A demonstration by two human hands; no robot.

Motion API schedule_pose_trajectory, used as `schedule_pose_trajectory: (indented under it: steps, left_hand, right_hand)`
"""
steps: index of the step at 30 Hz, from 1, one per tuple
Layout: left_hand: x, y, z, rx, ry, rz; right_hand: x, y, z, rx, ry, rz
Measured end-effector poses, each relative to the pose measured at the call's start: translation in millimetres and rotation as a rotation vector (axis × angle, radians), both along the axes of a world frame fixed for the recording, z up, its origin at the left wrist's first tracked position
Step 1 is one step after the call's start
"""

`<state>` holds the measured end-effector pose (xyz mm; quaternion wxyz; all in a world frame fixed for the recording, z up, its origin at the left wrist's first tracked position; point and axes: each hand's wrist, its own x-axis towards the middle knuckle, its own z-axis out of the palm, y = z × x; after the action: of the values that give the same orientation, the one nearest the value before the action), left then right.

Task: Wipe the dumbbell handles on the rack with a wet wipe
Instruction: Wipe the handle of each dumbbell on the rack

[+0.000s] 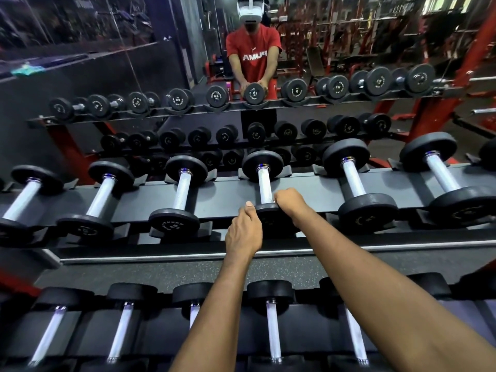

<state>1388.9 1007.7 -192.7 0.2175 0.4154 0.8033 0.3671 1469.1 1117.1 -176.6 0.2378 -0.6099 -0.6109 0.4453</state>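
Observation:
On the top shelf of the rack, a dumbbell lies pointing away from me, its knurled silver handle running between two black heads. My left hand grips the left edge of its near head, thumb up on the rim. My right hand is curled round the near end of the handle, just above that head. No wet wipe can be made out; the fingers hide whatever is inside the right hand.
Neighbouring dumbbells lie parallel on the same shelf, close on both sides. A lower row of dumbbells sits under my forearms. A mirror behind the rack reflects it and a person in a red shirt.

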Motion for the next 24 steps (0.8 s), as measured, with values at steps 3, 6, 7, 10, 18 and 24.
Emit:
schedule_pose_trajectory:
  steps: [3,6,7,10,18,24]
  left_hand:
    - [0.2,1.1,0.8,-0.013,0.024,-0.001]
    - [-0.1,0.9,0.5,-0.011,0.041,-0.008]
    - [-0.4,1.0,0.0,-0.009,0.043,-0.011]
    - [-0.9,-0.2,-0.9,-0.012,0.049,-0.013]
    - [-1.2,1.1,-1.0,-0.033,0.088,-0.028]
    - [-2.3,1.7,-2.6,-0.036,0.11,-0.026]
  right_hand:
    - [1.3,2.5,-0.1,-0.028,0.002,0.022]
    - [2.3,3.0,-1.0,0.102,-0.103,-0.015]
    - [2.3,3.1,-1.5,0.183,-0.112,-0.041]
    - [1.2,-3.1,-4.5,0.487,0.069,-0.086]
    - [11.2,5.6,10.9,0.479,-0.053,0.511]
    - [8.3,-3.2,13.3,0.566,-0.092,0.483]
